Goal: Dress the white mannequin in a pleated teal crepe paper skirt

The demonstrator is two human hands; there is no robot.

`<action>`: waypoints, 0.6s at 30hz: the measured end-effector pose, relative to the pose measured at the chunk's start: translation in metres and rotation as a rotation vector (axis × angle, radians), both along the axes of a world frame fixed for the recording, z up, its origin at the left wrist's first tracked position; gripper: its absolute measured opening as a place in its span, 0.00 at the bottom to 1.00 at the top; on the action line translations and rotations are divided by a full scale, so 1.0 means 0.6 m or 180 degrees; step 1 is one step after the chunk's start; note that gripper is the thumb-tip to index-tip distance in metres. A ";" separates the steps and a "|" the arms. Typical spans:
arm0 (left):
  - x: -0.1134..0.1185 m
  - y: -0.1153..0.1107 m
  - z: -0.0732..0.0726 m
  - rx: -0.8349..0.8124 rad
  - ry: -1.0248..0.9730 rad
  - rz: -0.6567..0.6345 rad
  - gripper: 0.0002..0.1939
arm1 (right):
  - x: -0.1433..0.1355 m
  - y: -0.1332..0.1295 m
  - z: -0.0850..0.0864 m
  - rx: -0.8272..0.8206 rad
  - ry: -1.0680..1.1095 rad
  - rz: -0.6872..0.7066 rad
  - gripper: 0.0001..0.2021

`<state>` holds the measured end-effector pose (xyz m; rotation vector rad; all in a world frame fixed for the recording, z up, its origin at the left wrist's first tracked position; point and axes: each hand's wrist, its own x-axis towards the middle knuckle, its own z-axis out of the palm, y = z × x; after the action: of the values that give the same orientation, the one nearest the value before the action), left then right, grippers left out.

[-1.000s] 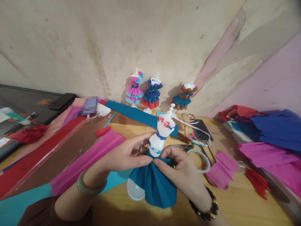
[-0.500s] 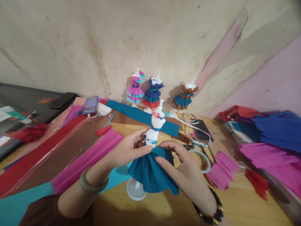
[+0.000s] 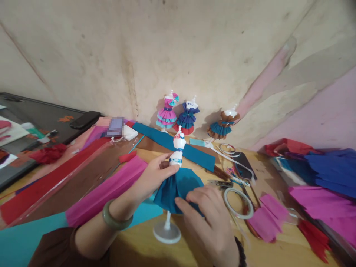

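Note:
A small white mannequin with blue bands and red marks on its torso stands on a round white base. Pleated teal paper hangs around its hips like a skirt. My left hand pinches the paper's top edge against the mannequin's left side, thumb in front. Lower down, my right hand is at the skirt's right part, its fingers bent over the teal paper; its fingertips partly hide the lower folds.
Three dressed mannequins, one pink, one blue, one brown, stand by the wall. A tape roll, small snips and a phone lie right. Magenta paper lies left; stacked coloured paper lies far right.
My right hand has moved down from the skirt's waist to its lower right part, fingers more curled. My left hand keeps its pinch at the waist. The camera view has shifted slightly.

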<state>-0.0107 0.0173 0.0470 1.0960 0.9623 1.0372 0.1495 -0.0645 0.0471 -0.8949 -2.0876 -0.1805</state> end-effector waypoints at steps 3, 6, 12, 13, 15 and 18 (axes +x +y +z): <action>-0.003 0.001 0.003 0.0012 0.0119 0.0062 0.21 | -0.011 -0.001 -0.010 0.0048 -0.0284 0.0169 0.09; -0.006 0.002 0.006 0.0025 0.0217 0.0009 0.21 | -0.017 -0.001 -0.017 0.0009 -0.0488 0.0253 0.11; -0.007 0.005 0.002 0.0261 0.0301 -0.0125 0.22 | -0.023 0.002 -0.028 -0.0008 -0.0633 0.0189 0.14; -0.008 0.005 0.001 0.0264 0.0295 -0.0134 0.24 | -0.023 0.002 -0.029 -0.0027 -0.0642 0.0189 0.13; -0.009 0.007 0.001 0.0235 0.0279 -0.0123 0.28 | -0.022 0.002 -0.030 -0.0014 -0.0572 0.0182 0.11; -0.009 0.007 0.000 0.0186 0.0288 -0.0088 0.31 | -0.020 0.000 -0.026 0.0104 -0.0346 0.0069 0.10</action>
<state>-0.0163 0.0216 0.0469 1.2098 0.9914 1.0058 0.1377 -0.0644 0.0315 -0.8595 -2.1874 -0.2563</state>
